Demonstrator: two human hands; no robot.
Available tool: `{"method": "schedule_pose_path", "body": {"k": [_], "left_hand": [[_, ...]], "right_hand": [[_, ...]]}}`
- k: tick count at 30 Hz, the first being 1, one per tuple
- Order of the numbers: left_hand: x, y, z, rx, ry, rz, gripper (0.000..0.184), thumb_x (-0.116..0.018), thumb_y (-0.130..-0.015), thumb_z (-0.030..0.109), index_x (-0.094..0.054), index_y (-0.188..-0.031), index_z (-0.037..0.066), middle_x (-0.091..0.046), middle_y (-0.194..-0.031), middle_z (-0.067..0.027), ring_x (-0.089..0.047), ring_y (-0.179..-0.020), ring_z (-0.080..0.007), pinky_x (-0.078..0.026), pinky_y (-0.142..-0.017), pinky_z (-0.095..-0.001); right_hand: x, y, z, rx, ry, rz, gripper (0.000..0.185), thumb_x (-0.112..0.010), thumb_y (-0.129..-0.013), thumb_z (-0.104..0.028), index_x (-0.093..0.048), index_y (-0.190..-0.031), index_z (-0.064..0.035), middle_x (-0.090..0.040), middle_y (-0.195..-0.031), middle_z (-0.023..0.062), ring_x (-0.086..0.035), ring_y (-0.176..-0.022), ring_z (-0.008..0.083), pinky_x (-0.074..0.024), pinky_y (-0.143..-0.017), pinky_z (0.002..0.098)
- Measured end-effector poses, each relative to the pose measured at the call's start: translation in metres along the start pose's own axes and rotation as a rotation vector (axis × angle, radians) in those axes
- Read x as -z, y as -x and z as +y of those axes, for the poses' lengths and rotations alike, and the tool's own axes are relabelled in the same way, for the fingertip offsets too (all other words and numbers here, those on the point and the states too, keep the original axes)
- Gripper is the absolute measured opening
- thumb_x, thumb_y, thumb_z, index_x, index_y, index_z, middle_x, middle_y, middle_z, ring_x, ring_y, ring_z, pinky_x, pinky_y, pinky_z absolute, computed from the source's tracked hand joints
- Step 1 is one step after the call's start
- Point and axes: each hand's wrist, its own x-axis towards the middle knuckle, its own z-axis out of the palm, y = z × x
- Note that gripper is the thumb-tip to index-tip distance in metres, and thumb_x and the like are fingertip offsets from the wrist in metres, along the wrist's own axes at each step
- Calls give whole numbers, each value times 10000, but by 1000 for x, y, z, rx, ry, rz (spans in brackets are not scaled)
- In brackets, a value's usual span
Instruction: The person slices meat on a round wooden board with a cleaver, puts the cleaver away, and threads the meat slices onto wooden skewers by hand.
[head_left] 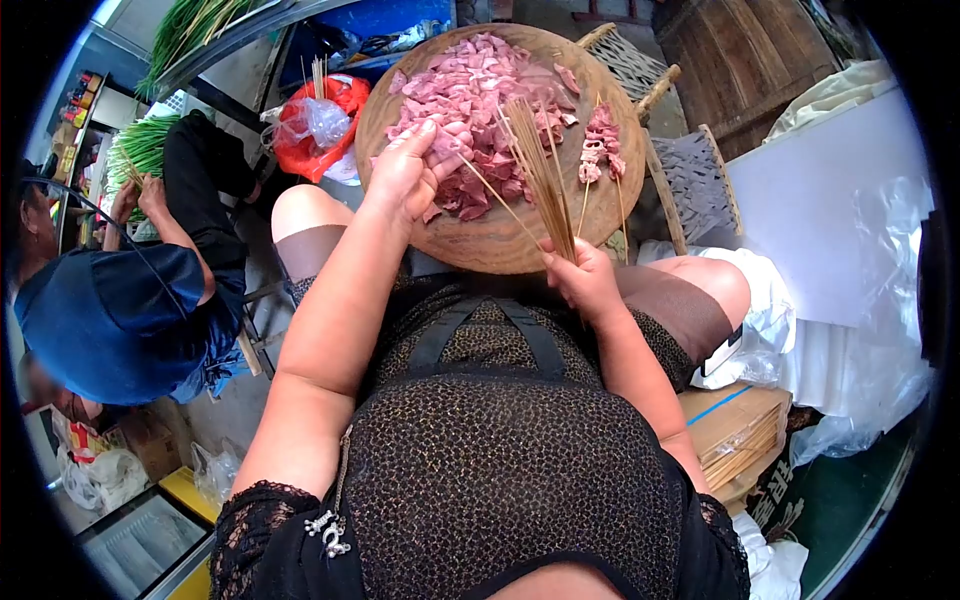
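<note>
My left hand [408,172] pinches a piece of raw meat [450,146] above the left part of a round wooden board [480,255]. In my right hand [583,280], closed near the board's front edge, is a bundle of thin bamboo skewers [543,175]. One single skewer [500,203] slants from that hand toward the meat at my left fingers; whether its tip has pierced the meat I cannot tell. A heap of cut pink meat [485,75] covers much of the board. To its right lie meat-threaded skewers [600,140].
A red plastic bag [305,150] with skewers standing in it is left of the board. Woven stools [695,180] stand at right. Another person in a blue shirt [110,310] sits at left, hands on green vegetables [145,145]. A cardboard box [735,425] lies at lower right.
</note>
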Motion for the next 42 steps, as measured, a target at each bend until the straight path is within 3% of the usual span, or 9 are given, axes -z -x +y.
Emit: {"method": "schedule_pose_path", "body": {"k": [8, 13, 20, 22, 25, 42], "left_hand": [[-5, 4, -4, 69, -59, 25, 222, -398, -967, 146, -501, -1084, -11, -626, -1000, -167, -635, -914, -261, -546, -816, -405], [-8, 9, -6, 133, -40, 4, 257, -394, -962, 121, -438, -1169, -26, -586, -1095, -211, -607, -996, -298, -524, -872, -428], [-2, 8, -5, 57, -1, -11, 266, -381, -974, 181, -485, -1128, -9, -612, -1041, -188, -625, -946, -279, -534, -824, -409], [-5, 10, -1, 75, -25, -18, 301, -369, -976, 177, -460, -1169, -35, -578, -1121, -225, -600, -1016, -292, -513, -875, -419], [-5, 10, -1, 82, -77, -23, 304, -382, -972, 181, -477, -1161, -38, -585, -1112, -221, -604, -1010, -283, -512, -878, -409], [-12, 14, -16, 78, -159, -99, 313, -419, -963, 193, -467, -1192, -15, -610, -1080, -168, -616, -992, -262, -524, -854, -372]], "right_hand": [[0, 0, 1, 5, -27, -5, 245, -617, -849, -191, -581, -1039, -40, -532, -603, -2, -392, -384, 42, -283, -357, 179], [-2, 2, -2, -25, -50, -10, 242, -616, -849, -184, -579, -1040, -39, -526, -598, -2, -385, -374, 44, -280, -350, 183], [0, 1, 1, -23, -47, -10, 237, -613, -850, -180, -578, -1040, -42, -525, -596, -5, -383, -374, 44, -277, -345, 186], [0, 0, 2, -31, -25, -6, 237, -614, -851, -183, -580, -1042, -49, -526, -594, -10, -385, -380, 41, -279, -349, 184], [1, 1, 0, -31, 0, -6, 202, -614, -853, -191, -607, -1024, -85, -527, -586, -26, -405, -416, 36, -302, -380, 187], [0, -1, 2, 10, -48, 18, 227, -621, -850, -196, -593, -1030, -60, -528, -597, -21, -394, -407, 35, -287, -377, 179]]}}
